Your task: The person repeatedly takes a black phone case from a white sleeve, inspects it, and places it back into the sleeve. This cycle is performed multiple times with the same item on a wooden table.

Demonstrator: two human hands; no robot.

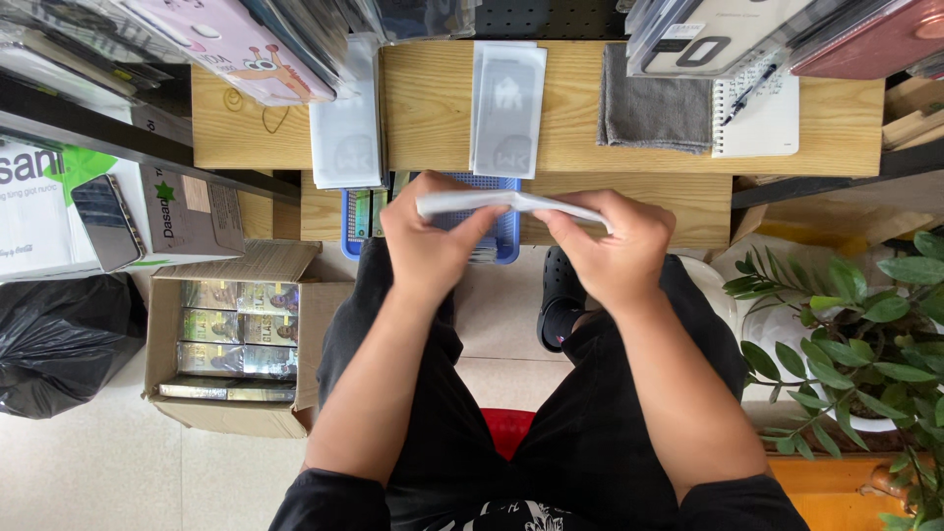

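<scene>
Wooden table [433, 138] ahead; left hand [428, 241] and right hand [615, 251] each pinch one end of a thin white plastic sleeve [511, 204], holding it flat.

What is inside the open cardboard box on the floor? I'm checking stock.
The cardboard box holds rows of flat, glossy packets lying side by side, filling its visible opening. Whatever lies beneath that top layer is covered.

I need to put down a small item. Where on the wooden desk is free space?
On the wooden desk, bare wood lies between the two white packets, and between the middle packet and the grey cloth. The back edge is crowded.
</scene>
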